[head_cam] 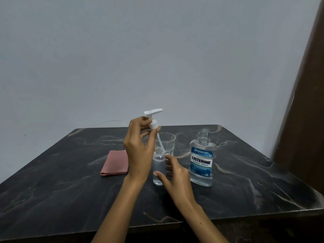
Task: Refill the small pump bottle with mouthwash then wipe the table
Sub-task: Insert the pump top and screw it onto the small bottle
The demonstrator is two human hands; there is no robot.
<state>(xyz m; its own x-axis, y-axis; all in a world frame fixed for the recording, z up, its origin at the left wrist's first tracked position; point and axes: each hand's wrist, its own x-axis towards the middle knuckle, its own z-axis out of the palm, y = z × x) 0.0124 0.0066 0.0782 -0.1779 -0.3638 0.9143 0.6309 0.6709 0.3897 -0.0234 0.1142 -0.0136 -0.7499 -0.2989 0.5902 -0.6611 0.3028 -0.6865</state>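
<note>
Left hand: my left hand (138, 151) pinches the collar of the white pump head (154, 120), raised, its dip tube slanting down toward the bottle neck.
Right hand: my right hand (172, 174) curls thumb and fingers round the small pump bottle (158, 165), steadying it upright on the surface (70, 199).
Pump bottle: directly below the left hand, neck open, clear liquid appears to fill much of it; exact level hard to read.
Mouthwash bottle (201, 160): just right of my right hand, uncapped, standing, partly full.
Glass (166, 142): behind both hands, near the pump bottle; contents not discernible.
Cloth (115, 163): folded, pink, flat to the left of my left hand, untouched.
Done, by my judgement: the pour looks finished.
In hand: refitting the pump, tube tip at the neck, not seated.
Left: screw pump down, presumably recap mouthwash (no cap visible), then wipe the surface.
</note>
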